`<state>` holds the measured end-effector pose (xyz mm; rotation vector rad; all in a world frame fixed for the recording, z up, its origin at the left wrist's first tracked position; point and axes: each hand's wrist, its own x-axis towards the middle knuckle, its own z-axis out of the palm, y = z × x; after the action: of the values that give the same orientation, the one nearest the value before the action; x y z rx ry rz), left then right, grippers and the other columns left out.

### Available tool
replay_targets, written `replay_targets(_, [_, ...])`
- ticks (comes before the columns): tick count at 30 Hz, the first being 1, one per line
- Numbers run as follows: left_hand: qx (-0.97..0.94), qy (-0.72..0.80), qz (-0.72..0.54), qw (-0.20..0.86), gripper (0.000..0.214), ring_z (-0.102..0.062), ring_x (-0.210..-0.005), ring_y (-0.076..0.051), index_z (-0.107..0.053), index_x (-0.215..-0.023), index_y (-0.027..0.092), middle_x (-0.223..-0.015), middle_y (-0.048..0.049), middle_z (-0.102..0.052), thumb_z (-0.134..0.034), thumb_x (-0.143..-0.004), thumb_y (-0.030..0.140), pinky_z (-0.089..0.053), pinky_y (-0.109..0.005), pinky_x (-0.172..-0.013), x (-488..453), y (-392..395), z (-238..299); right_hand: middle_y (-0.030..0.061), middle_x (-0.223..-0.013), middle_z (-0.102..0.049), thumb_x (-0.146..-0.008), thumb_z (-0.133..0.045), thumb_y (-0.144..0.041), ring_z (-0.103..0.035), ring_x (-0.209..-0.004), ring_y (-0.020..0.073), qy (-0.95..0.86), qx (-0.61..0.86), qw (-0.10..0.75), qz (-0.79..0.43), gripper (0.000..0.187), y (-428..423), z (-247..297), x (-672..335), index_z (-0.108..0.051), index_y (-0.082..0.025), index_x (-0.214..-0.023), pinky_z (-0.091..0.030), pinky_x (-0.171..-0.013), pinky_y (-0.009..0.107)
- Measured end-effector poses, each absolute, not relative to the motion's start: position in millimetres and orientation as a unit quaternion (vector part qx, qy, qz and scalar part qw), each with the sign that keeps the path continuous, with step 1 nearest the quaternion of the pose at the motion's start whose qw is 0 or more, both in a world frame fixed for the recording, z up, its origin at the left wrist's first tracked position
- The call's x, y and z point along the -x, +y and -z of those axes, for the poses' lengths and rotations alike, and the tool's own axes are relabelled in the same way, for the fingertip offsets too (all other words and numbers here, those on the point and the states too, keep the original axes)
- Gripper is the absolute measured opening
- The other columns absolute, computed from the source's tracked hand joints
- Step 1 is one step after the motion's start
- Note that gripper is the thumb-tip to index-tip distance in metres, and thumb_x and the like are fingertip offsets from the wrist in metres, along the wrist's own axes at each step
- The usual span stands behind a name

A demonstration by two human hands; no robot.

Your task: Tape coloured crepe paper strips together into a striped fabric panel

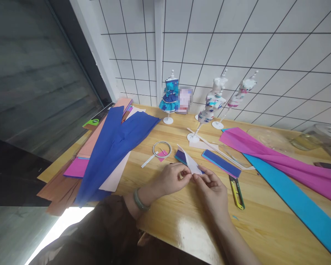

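Above the near middle of the table, my left hand [175,179] and my right hand [213,189] meet at the fingertips. Between them stands a small piece of white paper [191,162], tilted up, its lower edge pinched by both hands. Behind it, dark blue and teal strips [180,155] show in part. A roll of narrow tape [162,149] lies to the left over a small pink scrap [162,156]. Right of my hands are a stack of cut blue strips [222,163] and a yellow and green utility knife [236,193].
Small dress forms stand along the tiled wall, one in a blue dress [171,95], another bare with coloured patches [213,101]. Large blue crepe paper [113,147] covers other sheets at left. Pink [264,154] and turquoise [289,202] lengths lie at right, near a clear container [324,138].
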<state>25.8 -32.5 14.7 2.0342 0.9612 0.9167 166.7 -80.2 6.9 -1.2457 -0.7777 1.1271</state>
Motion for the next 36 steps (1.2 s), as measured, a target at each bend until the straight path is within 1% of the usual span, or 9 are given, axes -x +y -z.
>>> replay_targets(4, [-0.781,0.375,-0.350,0.357,0.012,-0.054,-0.061,-0.009,-0.059,-0.075,0.014,-0.071,-0.0023,-0.060,-0.049,-0.079,0.020,-0.042,-0.019,-0.056,-26.1,-32.1,-13.0,-0.0008,-0.071,-0.069,-0.064,-0.075,-0.029,-0.063,-0.072,0.0133,-0.330,0.538,0.600,-0.491,0.039,-80.4,-5.9,-167.0,-0.059,-0.020,-0.098,-0.046,-0.076,0.028])
replay_targets(8, [-0.773,0.376,-0.356,0.366,0.010,-0.055,-0.063,-0.009,-0.059,-0.077,0.014,-0.075,-0.0023,-0.061,-0.052,-0.079,0.022,-0.043,-0.019,-0.057,-26.1,-32.4,-11.8,-0.0009,-0.071,-0.069,-0.064,-0.075,-0.029,-0.063,-0.072,0.0130,-0.333,0.542,0.596,-0.490,0.038,-80.2,-5.1,-167.3,-0.060,-0.020,-0.098,-0.047,-0.076,0.028])
replay_targets(12, [-0.770,0.383,-0.353,0.369,0.010,-0.055,-0.063,-0.009,-0.060,-0.077,0.015,-0.073,-0.0022,-0.061,-0.052,-0.078,0.022,-0.043,-0.018,-0.056,-26.4,-32.2,-11.2,-0.0013,-0.069,-0.068,-0.062,-0.075,-0.029,-0.063,-0.071,0.0130,-0.330,0.540,0.599,-0.490,0.039,-79.7,-5.5,-167.1,-0.060,-0.020,-0.097,-0.047,-0.076,0.028])
replay_targets(20, [-0.772,0.376,-0.354,0.370,0.010,-0.057,-0.065,-0.010,-0.060,-0.078,0.014,-0.074,-0.0031,-0.062,-0.053,-0.077,0.022,-0.044,-0.019,-0.057,-26.0,-32.0,-12.3,0.0002,-0.068,-0.068,-0.060,-0.076,-0.030,-0.064,-0.070,0.0153,-0.328,0.538,0.602,-0.490,0.042,-79.2,-6.7,-167.0,-0.061,-0.018,-0.097,-0.048,-0.076,0.033])
replay_targets(24, [-0.771,0.377,-0.356,0.369,0.010,-0.056,-0.064,-0.010,-0.061,-0.078,0.014,-0.073,-0.0030,-0.062,-0.053,-0.077,0.020,-0.044,-0.018,-0.056,-25.9,-31.7,-11.3,-0.0003,-0.069,-0.069,-0.060,-0.077,-0.031,-0.065,-0.070,0.0152,-0.327,0.540,0.602,-0.490,0.040,-79.1,-7.3,-166.9,-0.061,-0.019,-0.095,-0.049,-0.076,0.032])
replay_targets(28, [-0.772,0.377,-0.352,0.372,0.010,-0.055,-0.061,-0.009,-0.061,-0.077,0.014,-0.072,-0.0025,-0.062,-0.052,-0.077,0.019,-0.043,-0.018,-0.054,-26.0,-31.2,-11.1,0.0009,-0.070,-0.069,-0.059,-0.077,-0.033,-0.065,-0.071,0.0167,-0.326,0.544,0.602,-0.485,0.040,-78.9,-8.3,-166.9,-0.061,-0.019,-0.093,-0.049,-0.076,0.034])
replay_targets(33, [-0.768,0.376,-0.354,0.377,0.011,-0.056,-0.063,-0.010,-0.062,-0.078,0.014,-0.073,-0.0030,-0.063,-0.053,-0.077,0.021,-0.044,-0.019,-0.056,-25.6,-31.8,-12.2,0.0006,-0.070,-0.069,-0.060,-0.077,-0.030,-0.065,-0.070,0.0146,-0.323,0.546,0.598,-0.490,0.040,-79.1,-9.0,-166.8,-0.061,-0.019,-0.095,-0.048,-0.078,0.032])
replay_targets(36, [-0.767,0.382,-0.350,0.378,0.012,-0.056,-0.063,-0.010,-0.062,-0.078,0.014,-0.072,-0.0027,-0.063,-0.053,-0.078,0.021,-0.043,-0.019,-0.055,-25.6,-32.0,-11.7,0.0009,-0.070,-0.070,-0.060,-0.077,-0.030,-0.065,-0.071,0.0151,-0.327,0.547,0.597,-0.488,0.042,-79.2,-8.2,-167.0,-0.061,-0.019,-0.097,-0.048,-0.078,0.033])
